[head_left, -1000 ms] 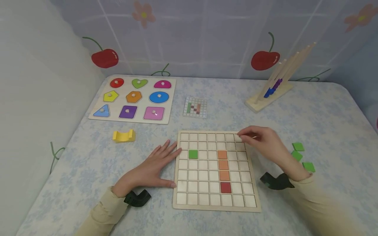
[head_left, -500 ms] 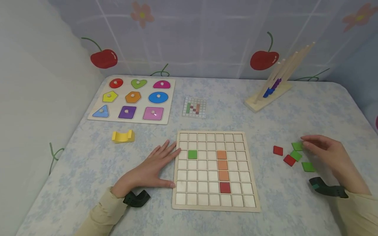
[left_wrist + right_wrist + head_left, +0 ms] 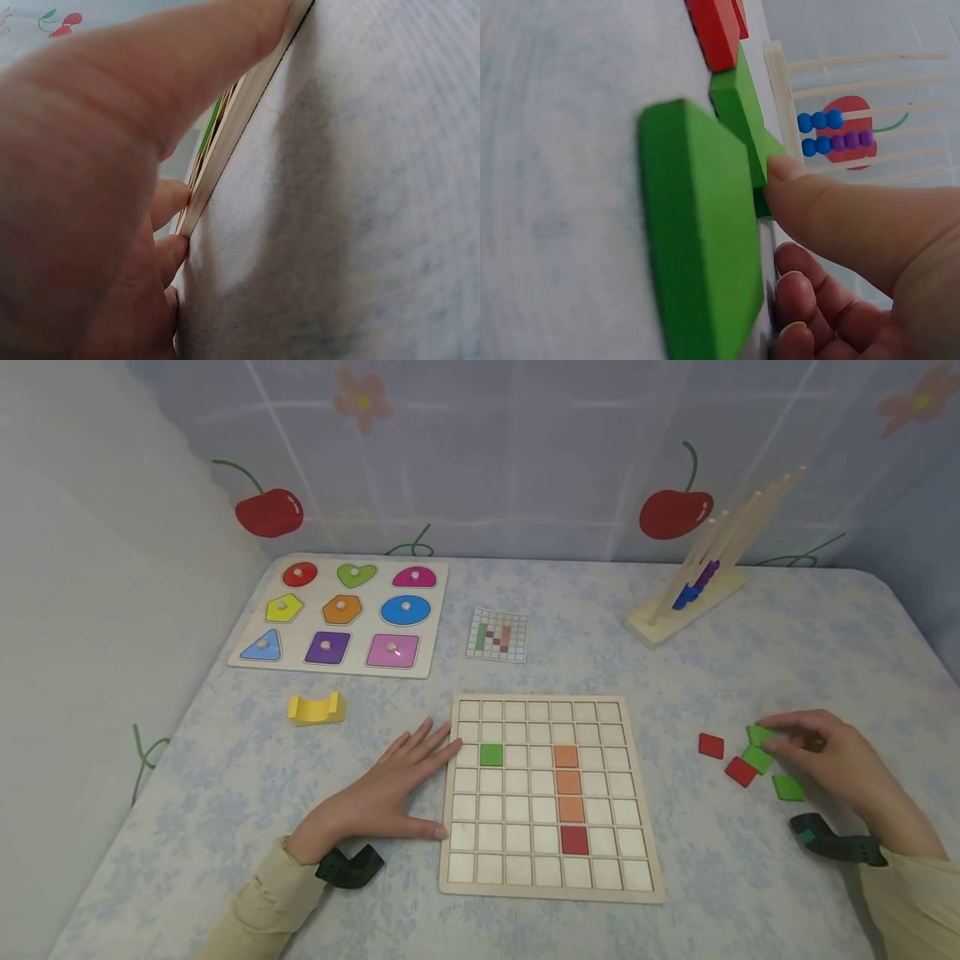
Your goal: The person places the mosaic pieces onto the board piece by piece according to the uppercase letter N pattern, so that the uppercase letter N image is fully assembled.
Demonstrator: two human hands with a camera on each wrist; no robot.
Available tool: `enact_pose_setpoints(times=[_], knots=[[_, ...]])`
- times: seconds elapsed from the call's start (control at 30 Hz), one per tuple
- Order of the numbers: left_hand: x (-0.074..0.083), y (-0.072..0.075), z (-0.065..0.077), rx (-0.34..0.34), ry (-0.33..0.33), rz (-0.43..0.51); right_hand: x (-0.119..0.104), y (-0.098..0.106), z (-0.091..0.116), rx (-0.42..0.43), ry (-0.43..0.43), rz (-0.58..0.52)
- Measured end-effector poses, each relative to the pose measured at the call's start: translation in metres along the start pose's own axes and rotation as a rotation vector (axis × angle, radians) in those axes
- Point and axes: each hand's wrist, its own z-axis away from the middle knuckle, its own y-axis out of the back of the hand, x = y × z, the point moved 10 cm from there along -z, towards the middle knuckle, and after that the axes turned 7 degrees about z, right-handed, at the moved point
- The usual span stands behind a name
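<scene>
In the head view, my right hand (image 3: 832, 756) pinches the rearmost green square tile (image 3: 758, 736) between thumb and forefinger, right of the board. Touching or overlapping it is a second green tile (image 3: 757, 759). A third green tile (image 3: 788, 788) lies nearer me; the right wrist view shows this thick tile (image 3: 701, 232) close up. My left hand (image 3: 375, 797) lies with fingers spread at the left edge of a wooden grid board (image 3: 551, 892). Thumb and fingertips touch that edge. In the grid sit one green tile (image 3: 491, 755), a column of orange tiles (image 3: 568, 782) and a red tile (image 3: 574, 840).
Two loose red tiles (image 3: 711, 746) lie left of the green ones. Behind the board is a small pattern card (image 3: 497, 635). A knobbed shape puzzle (image 3: 360, 628) and a yellow block (image 3: 317, 709) stand left; a bead rack (image 3: 682, 610) stands back right.
My right hand has moved right from the board's far right corner to the loose tiles and taken hold of a green one. The left hand stays in place.
</scene>
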Motion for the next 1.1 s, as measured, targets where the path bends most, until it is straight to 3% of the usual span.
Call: enact_pose_setpoints(times=[0.13,0.3,0.47,0.57,0.7,0.87,0.97,1.1], knots=[[-0.001,0.000,0.000,0.000,0.007,-0.001,-0.001,0.001,0.000,0.014,0.013,-0.019],[-0.001,-0.001,0.000,-0.006,0.012,-0.004,0.002,0.007,0.001,0.060,-0.049,-0.047],[0.000,-0.001,0.001,-0.007,0.008,-0.002,-0.018,0.012,-0.001,0.055,-0.122,-0.226],[-0.001,-0.001,0.001,-0.003,0.004,-0.003,-0.053,0.004,-0.009,0.036,-0.072,-0.333],[-0.001,-0.001,0.001,-0.003,0.002,-0.005,-0.120,-0.013,-0.015,-0.009,0.081,-0.439],[-0.001,-0.001,0.000,-0.003,-0.001,-0.007,-0.207,-0.050,-0.012,-0.184,0.209,-0.617],[-0.001,-0.001,0.000,-0.003,-0.002,-0.008,-0.243,-0.080,-0.008,-0.303,0.223,-0.700],[-0.001,0.000,0.000,-0.008,0.002,-0.011,-0.276,-0.109,-0.006,-0.374,0.286,-0.685]])
